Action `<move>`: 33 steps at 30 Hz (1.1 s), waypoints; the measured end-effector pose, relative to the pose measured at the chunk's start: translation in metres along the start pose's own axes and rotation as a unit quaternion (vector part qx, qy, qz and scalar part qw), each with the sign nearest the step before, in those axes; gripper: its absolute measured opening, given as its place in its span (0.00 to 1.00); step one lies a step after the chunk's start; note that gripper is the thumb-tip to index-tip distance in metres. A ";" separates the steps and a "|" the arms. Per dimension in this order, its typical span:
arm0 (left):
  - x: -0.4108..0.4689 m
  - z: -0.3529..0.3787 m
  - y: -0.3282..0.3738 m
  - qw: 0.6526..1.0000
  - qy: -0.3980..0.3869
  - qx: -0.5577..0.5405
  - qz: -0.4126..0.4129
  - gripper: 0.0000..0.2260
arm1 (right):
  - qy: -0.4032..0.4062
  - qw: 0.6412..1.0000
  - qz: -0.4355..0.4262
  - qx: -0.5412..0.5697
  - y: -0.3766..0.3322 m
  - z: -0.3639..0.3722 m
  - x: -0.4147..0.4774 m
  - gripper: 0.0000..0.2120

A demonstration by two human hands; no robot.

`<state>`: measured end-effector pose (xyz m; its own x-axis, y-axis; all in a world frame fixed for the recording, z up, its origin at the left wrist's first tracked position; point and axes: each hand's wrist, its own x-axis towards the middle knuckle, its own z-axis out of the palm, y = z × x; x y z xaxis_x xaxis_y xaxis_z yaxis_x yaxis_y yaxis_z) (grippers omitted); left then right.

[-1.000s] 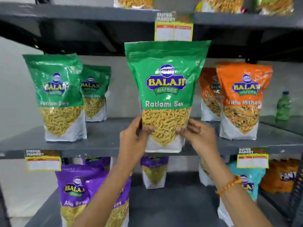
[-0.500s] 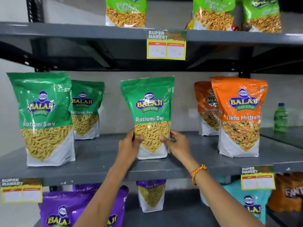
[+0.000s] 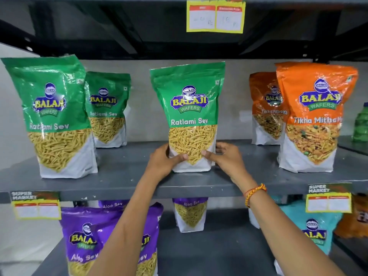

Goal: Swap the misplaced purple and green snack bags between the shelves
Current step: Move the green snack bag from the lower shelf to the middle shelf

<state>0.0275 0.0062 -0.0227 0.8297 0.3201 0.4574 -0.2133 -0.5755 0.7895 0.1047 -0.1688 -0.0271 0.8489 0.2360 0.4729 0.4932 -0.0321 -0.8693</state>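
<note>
I have the green bag (image 3: 189,116) standing on the middle shelf (image 3: 123,182), between the two green bags (image 3: 53,116) on the left and the orange bags (image 3: 310,118) on the right. My left hand (image 3: 163,162) wraps its lower left edge, thumb across the front, and my right hand (image 3: 227,158) clasps the lower right edge the same way, so both hands grip the bag near its base. The base looks flat on the shelf, and the bag is upright with its label facing me.

To finish this well, I think I should press the bottom down lightly so the gusset spreads, then let go one hand at a time and watch for a lean. The top is heavy-looking and floppy, so a quick release could tip it forward off the edge. Sliding it a little back would be safer. On the lower shelf (image 3: 219,251), the purple bags (image 3: 83,236) stand together.
</note>
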 end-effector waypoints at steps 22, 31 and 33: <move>-0.017 -0.008 0.012 0.997 -0.018 0.074 -0.012 0.21 | 0.015 0.998 0.014 -0.063 -0.016 -0.003 -0.023 0.16; -0.015 -0.010 0.010 0.997 -0.046 0.061 -0.020 0.22 | 0.026 0.998 0.007 -0.062 -0.013 -0.001 -0.028 0.17; -0.015 -0.010 0.010 0.997 -0.052 0.054 -0.026 0.22 | 0.030 0.998 0.001 -0.060 -0.013 0.000 -0.029 0.18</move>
<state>0.0079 0.0034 -0.0180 0.8887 0.2741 0.3675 -0.1171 -0.6392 0.7601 0.0740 -0.1756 -0.0294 0.8579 0.1780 0.4820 0.5077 -0.1493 -0.8485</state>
